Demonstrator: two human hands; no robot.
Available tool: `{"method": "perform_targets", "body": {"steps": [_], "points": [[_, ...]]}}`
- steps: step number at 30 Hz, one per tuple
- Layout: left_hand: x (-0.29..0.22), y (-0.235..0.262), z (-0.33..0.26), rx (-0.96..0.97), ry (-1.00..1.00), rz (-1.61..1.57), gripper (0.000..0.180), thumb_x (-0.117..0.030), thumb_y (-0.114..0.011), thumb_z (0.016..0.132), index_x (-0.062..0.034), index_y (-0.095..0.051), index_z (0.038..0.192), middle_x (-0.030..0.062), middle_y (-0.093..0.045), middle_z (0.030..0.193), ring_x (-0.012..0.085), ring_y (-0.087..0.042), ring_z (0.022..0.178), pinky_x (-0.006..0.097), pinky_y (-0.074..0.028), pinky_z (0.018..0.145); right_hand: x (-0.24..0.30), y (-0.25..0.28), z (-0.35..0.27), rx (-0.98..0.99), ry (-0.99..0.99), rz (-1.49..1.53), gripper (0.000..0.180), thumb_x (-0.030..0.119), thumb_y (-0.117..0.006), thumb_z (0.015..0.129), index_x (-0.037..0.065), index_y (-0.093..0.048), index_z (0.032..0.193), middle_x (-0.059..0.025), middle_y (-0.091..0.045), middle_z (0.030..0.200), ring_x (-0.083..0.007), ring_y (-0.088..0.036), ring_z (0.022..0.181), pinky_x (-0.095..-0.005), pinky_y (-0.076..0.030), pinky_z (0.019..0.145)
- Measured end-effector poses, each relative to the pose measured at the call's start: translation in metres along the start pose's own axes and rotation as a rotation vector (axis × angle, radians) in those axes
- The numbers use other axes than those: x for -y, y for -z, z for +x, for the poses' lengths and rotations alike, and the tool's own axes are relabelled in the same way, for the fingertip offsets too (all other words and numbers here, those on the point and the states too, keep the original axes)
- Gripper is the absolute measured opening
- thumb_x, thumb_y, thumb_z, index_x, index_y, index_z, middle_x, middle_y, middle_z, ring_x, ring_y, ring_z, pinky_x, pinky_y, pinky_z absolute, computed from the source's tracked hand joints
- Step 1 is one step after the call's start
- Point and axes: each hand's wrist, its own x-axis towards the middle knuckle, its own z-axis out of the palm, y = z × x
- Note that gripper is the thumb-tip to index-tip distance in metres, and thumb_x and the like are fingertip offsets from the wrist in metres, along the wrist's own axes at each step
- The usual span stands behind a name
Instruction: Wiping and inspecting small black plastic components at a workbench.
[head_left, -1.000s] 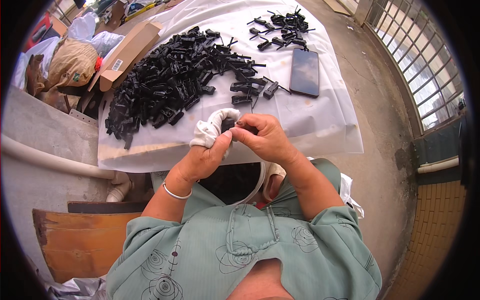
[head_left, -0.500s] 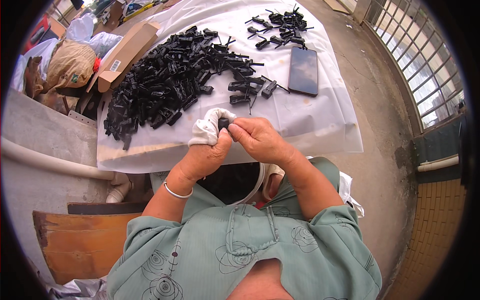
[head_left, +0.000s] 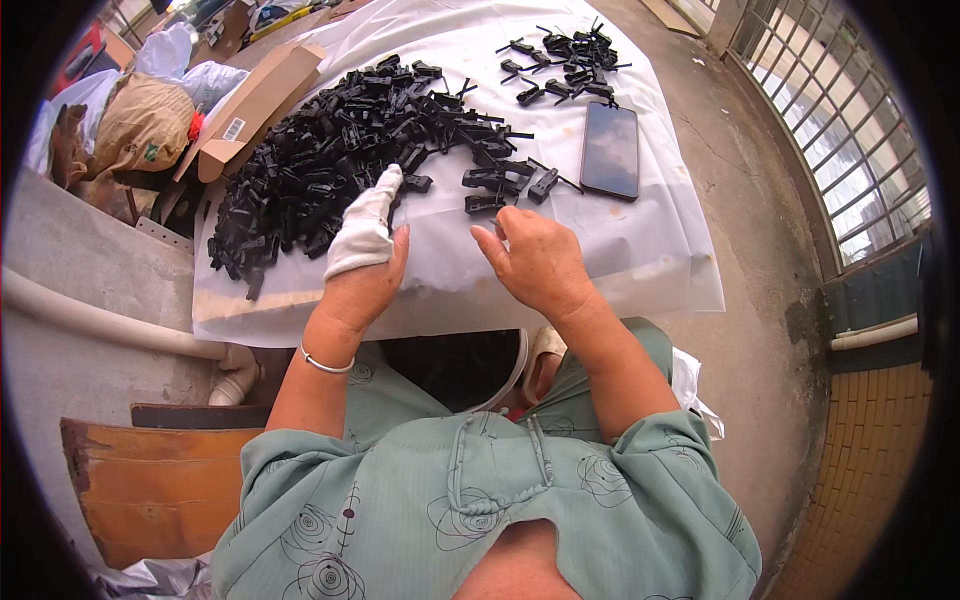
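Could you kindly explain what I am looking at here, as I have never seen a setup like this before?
Certainly. There is no machine at work: these are a person's own hands, seen from above by the left one of two wide fisheye cameras worn on the head, so straight edges bend near the rim.

On the white sheet lie a large pile of black parts, a smaller cluster at the far right and a dark phone.

The left hand, its fingers in a white covering, is open at the pile's near edge and shows nothing held. The right hand is near some black parts; whether its fingertips hold anything small, I cannot tell.
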Motion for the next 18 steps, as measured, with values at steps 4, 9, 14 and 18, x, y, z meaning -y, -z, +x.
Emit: {"method": "perform_targets", "body": {"steps": [4, 9, 14, 18], "points": [[0.002, 0.012, 0.007, 0.044, 0.049, 0.505, 0.056, -0.011, -0.067, 0.071, -0.0058, -0.050, 0.125, 0.0263, -0.052, 0.116, 0.0354, -0.051, 0.107, 0.039, -0.042, 0.090, -0.019, -0.006, 0.000, 0.037, -0.069, -0.428, 0.018, 0.020, -0.061, 0.080, 0.005, -0.051, 0.079, -0.0113, -0.057, 0.070, -0.0304, -0.059, 0.063, -0.0370, -0.049, 0.055], [-0.007, 0.003, -0.016, -0.077, 0.000, -0.031, 0.040, 0.003, -0.062, 0.074, -0.0018, -0.059, 0.113, 0.0169, -0.057, 0.110, 0.0302, -0.051, 0.104, 0.035, -0.043, 0.086, -0.021, 0.004, 0.002, -0.152, -0.035, -0.256, 0.013, 0.012, -0.057, 0.081, 0.003, -0.050, 0.077, -0.0132, -0.056, 0.070, -0.0325, -0.056, 0.061, -0.0384, -0.046, 0.055], [-0.040, -0.006, 0.004, -0.012, -0.316, -0.133, 0.035, 0.005, -0.062, 0.069, -0.0009, -0.061, 0.104, 0.0168, -0.060, 0.100, 0.0329, -0.058, 0.088, 0.037, -0.046, 0.081, -0.023, 0.020, 0.001, -0.118, 0.052, 0.006, 0.014, 0.011, -0.056, 0.083, 0.000, -0.050, 0.076, -0.0155, -0.053, 0.068, -0.0343, -0.052, 0.061, -0.0391, -0.042, 0.056], [-0.050, -0.008, 0.016, 0.193, -0.402, -0.197, 0.030, 0.005, -0.063, 0.068, -0.0025, -0.062, 0.097, 0.0120, -0.063, 0.094, 0.0308, -0.060, 0.082, 0.036, -0.047, 0.077, -0.029, 0.019, 0.001, -0.054, -0.007, 0.119, 0.016, 0.011, -0.055, 0.084, -0.001, -0.050, 0.074, -0.0177, -0.052, 0.066, -0.0356, -0.050, 0.061, -0.0389, -0.040, 0.057]]}}
